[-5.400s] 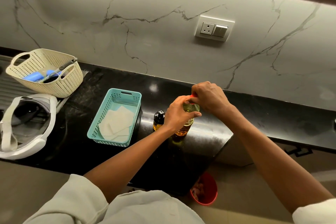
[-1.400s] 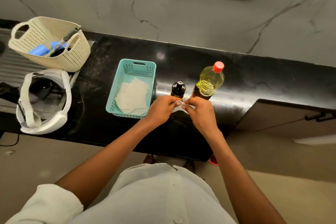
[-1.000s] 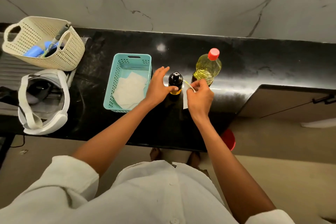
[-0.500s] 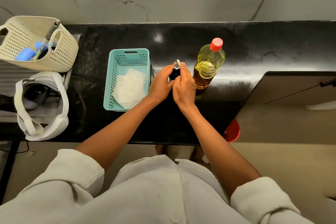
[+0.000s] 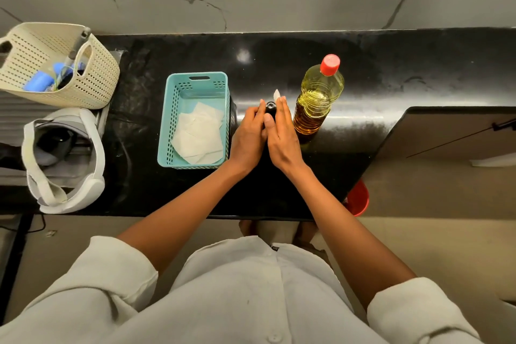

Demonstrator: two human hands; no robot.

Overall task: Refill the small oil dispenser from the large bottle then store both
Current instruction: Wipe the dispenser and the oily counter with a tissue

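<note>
1. The dispenser (image 5: 270,106) stands on the black counter (image 5: 391,70), between the teal basket (image 5: 173,109) and the bottle (image 5: 318,100). Only its dark top shows; both hands cover its body.

2. The left hand (image 5: 247,137) is closed around the dispenser's left side, fingers pointing away from the body. This looks like a steadying hold, so that the small, narrow container does not tip or turn.

3. The right hand (image 5: 282,137) lies against the right side with fingers fairly straight, thumb across the front. A white scrap, seemingly tissue (image 5: 276,93), sticks out past its fingertips. I judge it is wiping oil off the dispenser; how firmly it presses cannot be told.

4. The bottle stands upright just right of the right hand, red cap (image 5: 330,64) on, oil well up its body. Capped and set aside, it suggests the pouring is done.

5. The teal basket, just left of the left hand, holds folded white sheets (image 5: 199,134), likely the source of the wipe and close by for that reason.

6. Further left sit a cream basket (image 5: 92,78) with blue items and a white headset (image 5: 64,159), both well apart from the work.

7. Storing both containers is not yet done.
</note>
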